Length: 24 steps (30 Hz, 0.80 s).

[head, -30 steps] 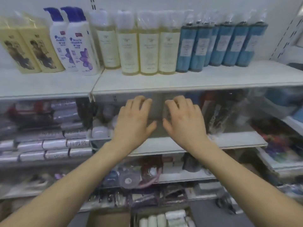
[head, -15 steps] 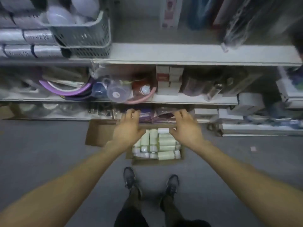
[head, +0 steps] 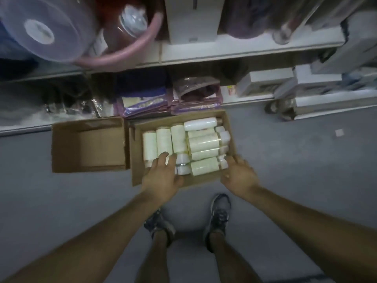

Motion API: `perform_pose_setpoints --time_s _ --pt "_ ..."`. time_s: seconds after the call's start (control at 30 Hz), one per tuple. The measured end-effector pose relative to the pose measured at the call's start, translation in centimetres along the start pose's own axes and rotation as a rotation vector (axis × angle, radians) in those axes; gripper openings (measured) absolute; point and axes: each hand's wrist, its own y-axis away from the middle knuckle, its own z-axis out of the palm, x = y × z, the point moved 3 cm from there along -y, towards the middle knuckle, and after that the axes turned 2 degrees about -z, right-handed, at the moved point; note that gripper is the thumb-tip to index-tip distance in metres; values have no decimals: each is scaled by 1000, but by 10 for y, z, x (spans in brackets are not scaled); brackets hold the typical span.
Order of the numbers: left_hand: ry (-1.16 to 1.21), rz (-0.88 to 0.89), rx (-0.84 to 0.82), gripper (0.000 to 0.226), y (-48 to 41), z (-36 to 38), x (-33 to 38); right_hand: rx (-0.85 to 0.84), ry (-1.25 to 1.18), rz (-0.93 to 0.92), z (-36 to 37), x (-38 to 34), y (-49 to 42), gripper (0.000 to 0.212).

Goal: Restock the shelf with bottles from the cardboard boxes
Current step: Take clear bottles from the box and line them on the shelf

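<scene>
Shelf (head: 244, 52) boards run across the top of the view in two low tiers above the grey floor (head: 306, 160). The upper tier carries a clear plastic lid (head: 40, 29), a pink hoop (head: 130, 52) and a white carton (head: 191, 19). The lower tier holds purple packets (head: 146, 105), just behind the boxes.

Two open cardboard boxes stand side by side on the floor, against the foot of the shelf. The left box (head: 98, 148) shows only its bare inside. The right box (head: 135, 160) is packed with pale cream bottles (head: 204, 141). Three of them lie lengthwise at its left, and several more lie crosswise, stacked at its right.

Both bare forearms reach down to the near edge of the right box. The left hand (head: 161, 176) is spread wide, its fairly straight fingers resting on the near ends of the bottles at the left, holding nothing. The right hand (head: 238, 176) sits at the near right corner, its fingertips touching the cap end of the nearest crosswise bottle. Whether it grips that bottle cannot be told.

Below the hands, two dark shoes (head: 219, 213) stand on the floor, near the box.
</scene>
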Motion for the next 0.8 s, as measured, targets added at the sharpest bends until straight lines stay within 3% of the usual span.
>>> perform_pose_setpoints --time_s 0.37,0.7,0.8 --pt "-120 191 30 83 -177 91 11 70 -192 37 94 45 -113 74" --pt "-140 404 -197 92 -297 136 44 61 -310 97 132 64 -151 68" --pt "-184 405 -174 98 -306 141 48 45 -333 104 139 69 -155 65"
